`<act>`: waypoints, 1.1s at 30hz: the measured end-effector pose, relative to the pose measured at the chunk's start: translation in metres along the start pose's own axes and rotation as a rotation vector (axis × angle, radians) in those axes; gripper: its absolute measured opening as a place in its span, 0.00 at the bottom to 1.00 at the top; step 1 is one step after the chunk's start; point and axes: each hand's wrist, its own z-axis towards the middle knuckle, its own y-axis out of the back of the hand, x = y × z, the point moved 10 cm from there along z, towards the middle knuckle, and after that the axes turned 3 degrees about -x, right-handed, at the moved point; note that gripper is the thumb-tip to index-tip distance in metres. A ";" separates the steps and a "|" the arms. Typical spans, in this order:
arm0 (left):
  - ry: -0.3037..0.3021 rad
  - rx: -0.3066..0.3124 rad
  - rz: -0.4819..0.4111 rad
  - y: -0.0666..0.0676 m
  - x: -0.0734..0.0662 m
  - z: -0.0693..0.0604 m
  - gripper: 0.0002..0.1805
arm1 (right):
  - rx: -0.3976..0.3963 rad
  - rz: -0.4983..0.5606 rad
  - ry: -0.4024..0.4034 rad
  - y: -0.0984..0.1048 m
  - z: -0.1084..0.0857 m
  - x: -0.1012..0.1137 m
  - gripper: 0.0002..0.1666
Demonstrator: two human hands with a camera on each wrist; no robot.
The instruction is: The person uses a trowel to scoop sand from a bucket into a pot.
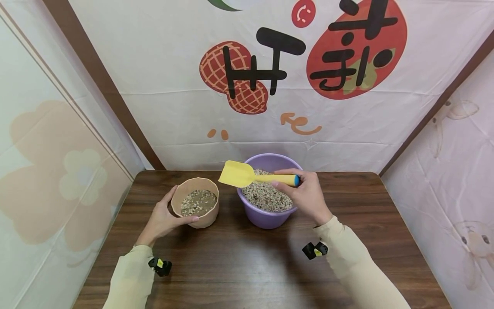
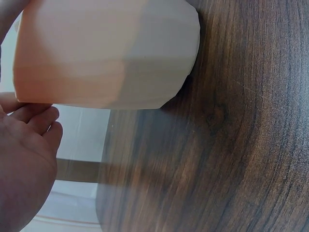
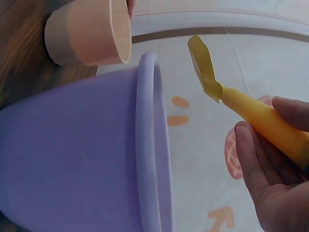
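Note:
My right hand grips the yellow handle of a toy shovel near its blue end, above a purple bucket. The shovel's blade points left, and no grains show on it. A pale, speckled grainy mix lies inside the bucket. On the left, a peach-coloured flowerpot stands on the table, holding brown soil partly covered with pale grains. My left hand holds this pot, thumb at the front rim and fingers around its left side. In the right wrist view, the shovel sits between thumb and fingers.
The dark wooden table ends at a white printed cloth hung behind it. Similar cloths hang along the left and right sides. Pot and bucket stand close together near the back edge, with a narrow gap between them.

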 end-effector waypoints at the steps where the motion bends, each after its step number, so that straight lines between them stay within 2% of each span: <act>1: 0.000 -0.001 -0.001 0.000 0.000 0.000 0.71 | -0.007 0.006 -0.004 0.004 -0.001 -0.001 0.15; 8: -0.004 -0.002 -0.006 0.000 -0.001 0.000 0.71 | -0.069 -0.026 -0.020 0.031 -0.010 -0.008 0.18; 19: -0.006 -0.001 0.007 0.000 -0.002 -0.001 0.71 | -0.124 -0.113 -0.032 0.065 -0.023 -0.017 0.18; 24: -0.003 0.000 0.012 0.001 -0.002 -0.001 0.71 | -0.152 -0.157 -0.021 0.078 -0.027 -0.017 0.18; 26: -0.002 0.000 0.015 0.001 -0.002 -0.001 0.71 | -0.162 -0.183 -0.021 0.080 -0.030 -0.009 0.17; 31: -0.001 0.000 0.015 0.001 -0.002 0.000 0.71 | -0.182 -0.185 -0.022 0.091 -0.033 -0.013 0.16; 33: -0.001 0.001 0.015 0.001 -0.001 0.000 0.71 | -0.186 -0.175 -0.022 0.096 -0.033 -0.023 0.17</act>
